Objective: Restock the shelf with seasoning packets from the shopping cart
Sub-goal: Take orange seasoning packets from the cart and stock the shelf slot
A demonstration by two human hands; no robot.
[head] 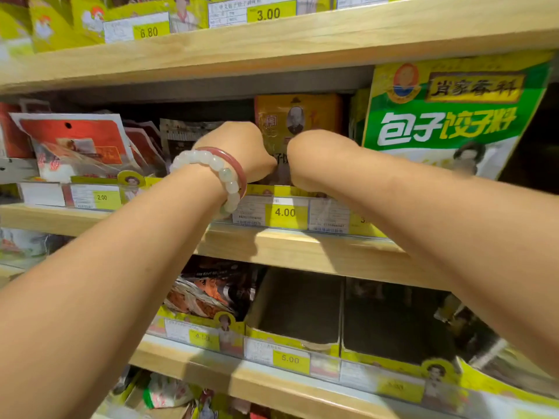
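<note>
Fingers on both hands are buried in the shelf slot, so honestly can't tell if they're clamped on anything or loose: only the back of the left hand [239, 149] and the right hand [314, 158] show, knuckles nearly touching. Squeezed between them and just behind is a stack of brown seasoning packets [298, 116], standing upright in the middle shelf [272, 246] tray, right above the 4.00 price tag [285, 212]. Beaded bracelets [223, 173] sit on the left wrist. Off to the right of the fingers is a big green-and-yellow display box [453, 116]. Looks like the tuck-in step: packets are on the shelf and getting squared up. Next move probably means easing both hands out without dragging the front packet forward. Cart isn't in view.
</note>
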